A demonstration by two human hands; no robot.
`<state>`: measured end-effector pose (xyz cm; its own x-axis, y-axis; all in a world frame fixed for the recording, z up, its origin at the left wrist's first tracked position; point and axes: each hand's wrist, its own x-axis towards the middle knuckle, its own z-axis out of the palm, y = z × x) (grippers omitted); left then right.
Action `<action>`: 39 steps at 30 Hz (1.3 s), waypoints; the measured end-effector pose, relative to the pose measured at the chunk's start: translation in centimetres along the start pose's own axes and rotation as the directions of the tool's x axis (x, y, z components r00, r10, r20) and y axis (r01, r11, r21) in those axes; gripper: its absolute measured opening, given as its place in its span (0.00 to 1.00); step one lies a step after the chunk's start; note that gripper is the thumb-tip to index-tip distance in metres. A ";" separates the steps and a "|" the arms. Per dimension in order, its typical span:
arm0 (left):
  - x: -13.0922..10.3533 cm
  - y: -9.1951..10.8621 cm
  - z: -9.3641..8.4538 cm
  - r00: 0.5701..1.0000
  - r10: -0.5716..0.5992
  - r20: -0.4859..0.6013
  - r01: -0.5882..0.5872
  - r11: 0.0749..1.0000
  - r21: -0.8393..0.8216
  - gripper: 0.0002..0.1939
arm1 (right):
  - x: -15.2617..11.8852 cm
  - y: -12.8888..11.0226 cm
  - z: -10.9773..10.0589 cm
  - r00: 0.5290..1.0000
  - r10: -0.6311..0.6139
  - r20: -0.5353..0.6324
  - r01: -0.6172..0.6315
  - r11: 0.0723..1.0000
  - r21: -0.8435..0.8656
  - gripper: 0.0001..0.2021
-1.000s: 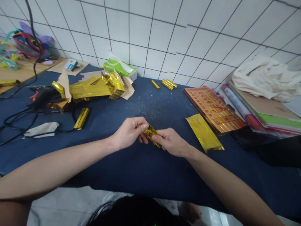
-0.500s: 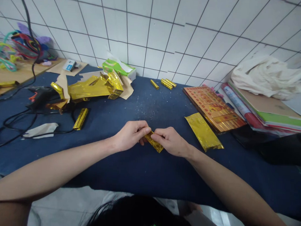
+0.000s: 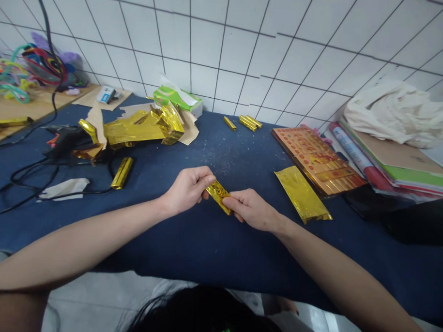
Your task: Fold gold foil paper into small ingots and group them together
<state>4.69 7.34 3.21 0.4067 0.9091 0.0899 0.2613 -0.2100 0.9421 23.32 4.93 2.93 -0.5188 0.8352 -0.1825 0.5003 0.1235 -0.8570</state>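
Between my hands is a narrow folded strip of shiny gold foil paper (image 3: 218, 195), held slanting above the blue-covered table (image 3: 189, 247). My left hand (image 3: 189, 189) pinches its upper left end between thumb and fingers. At the lower right end, my right hand (image 3: 251, 207) grips it with the thumb on top. To the right of my right hand lies a flat stack of gold foil paper (image 3: 303, 194). A gold foil roll (image 3: 122, 172) rests on the cloth to the left of my left hand.
Crumpled gold foil and brown paper (image 3: 135, 131) lie at the back left, near a black glue gun (image 3: 64, 138) with its looping cord. Several small gold rolls (image 3: 249, 122) sit by the tiled wall. A red-gold printed pack (image 3: 318, 162) and a white cloth bag (image 3: 397, 114) are on the right.
My hands have moved slightly apart, showing more of the folded foil strip. My left hand has slid up toward the strip's upper left end, and my right thumb sits nearer its lower end.
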 end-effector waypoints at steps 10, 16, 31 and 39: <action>0.7 -0.3 -0.7 0.992 0.020 -0.128 -0.028 0.998 -0.056 0.14 | -0.1 -0.2 -0.4 0.992 -0.044 -0.118 0.040 0.999 -0.036 0.18; 1.2 -0.4 -1.3 0.999 -0.017 -0.038 0.011 0.987 -0.161 0.21 | 0.1 0.8 -1.2 0.918 -0.315 -0.239 0.110 0.784 -0.610 0.20; 1.5 -0.7 -0.8 0.999 -0.025 -0.026 0.015 0.946 -0.323 0.08 | 0.7 1.1 -1.4 0.950 0.054 -0.308 -0.030 0.996 0.083 0.21; 1.3 -0.8 -0.5 0.992 -0.079 0.102 0.104 0.957 -0.271 0.09 | 0.8 1.0 -0.8 0.954 0.030 -0.297 -0.002 0.996 0.092 0.16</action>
<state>4.60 8.85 2.77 0.4719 0.8815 -0.0183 0.0553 -0.0089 0.9984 23.96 6.15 2.34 -0.2744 0.9600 -0.0565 0.4360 0.0718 -0.8971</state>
